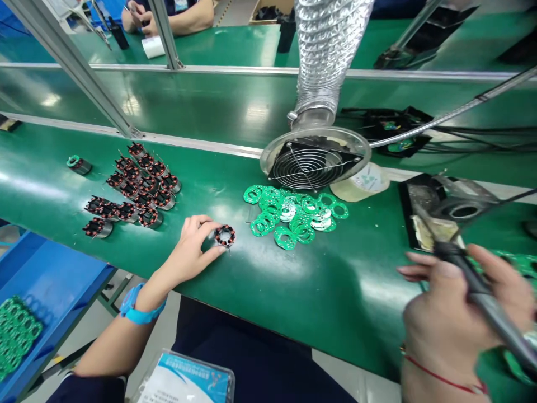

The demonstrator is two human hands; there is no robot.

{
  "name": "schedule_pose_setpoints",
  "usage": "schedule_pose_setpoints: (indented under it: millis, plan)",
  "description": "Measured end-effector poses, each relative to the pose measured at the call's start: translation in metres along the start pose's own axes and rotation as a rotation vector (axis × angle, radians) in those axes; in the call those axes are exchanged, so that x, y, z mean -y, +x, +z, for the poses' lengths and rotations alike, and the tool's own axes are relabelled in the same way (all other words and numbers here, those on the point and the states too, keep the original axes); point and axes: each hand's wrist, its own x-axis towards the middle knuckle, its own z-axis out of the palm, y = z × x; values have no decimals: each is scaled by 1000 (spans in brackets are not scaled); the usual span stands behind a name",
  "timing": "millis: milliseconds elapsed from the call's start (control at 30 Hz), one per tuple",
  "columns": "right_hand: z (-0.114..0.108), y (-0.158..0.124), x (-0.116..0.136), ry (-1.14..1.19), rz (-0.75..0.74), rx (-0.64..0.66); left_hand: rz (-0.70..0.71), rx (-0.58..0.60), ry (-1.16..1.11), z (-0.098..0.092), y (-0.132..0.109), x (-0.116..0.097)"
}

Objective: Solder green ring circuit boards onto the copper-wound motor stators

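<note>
My left hand pinches a small motor stator with copper windings, which stands on the green bench. In my right hand is a soldering iron with a dark handle, its tip pointing toward the soldering iron stand; whether it touches cannot be made out. A heap of ring-shaped green circuit boards lies between my hands. To the left, several wound stators are grouped together, and one stator with a green board on top sits apart.
A fume extractor fan hangs on a foil duct above the boards, beside a whitish round container. Metal posts rise at the left. A blue tray holds more boards. Opposite, another person's hands are visible.
</note>
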Motion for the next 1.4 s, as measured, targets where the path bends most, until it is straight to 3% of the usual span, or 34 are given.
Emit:
schedule_pose_setpoints:
  millis: [100, 267, 367, 433, 567, 700, 900, 1000, 1067, 1233, 1400]
  plan:
    - [21, -27, 32, 108, -100, 172, 16, -38, 11, 8, 11, -12]
    - [37, -48, 45, 163, -106, 589, 26, -131, -12, 18, 20, -23]
    - [43, -49, 49, 91, -301, 810, 5, -211, -20, 12, 11, -19]
    - [46, -48, 52, 54, -428, 878, -10, -231, 6, 8, 0, -12]
    - [50, -47, 53, -2, -432, 891, -108, -193, 113, 6, -21, 1]
    - [51, -47, 49, -30, -358, 869, -153, -58, 131, 1, -28, 14]
    - [55, -49, 42, -119, -326, 835, 63, 155, -106, -29, 2, 38]
    - [62, -52, 37, -260, -452, 790, 180, 398, -46, -35, 24, 38]
    - [67, -52, 34, -354, -563, 792, 241, 485, 4, -33, 34, 34]
    - [76, -49, 29, -475, -635, 856, 306, 420, -13, -17, 41, 30]
    - [79, -51, 36, -374, -626, 891, 215, 277, -196, 2, 38, 18]
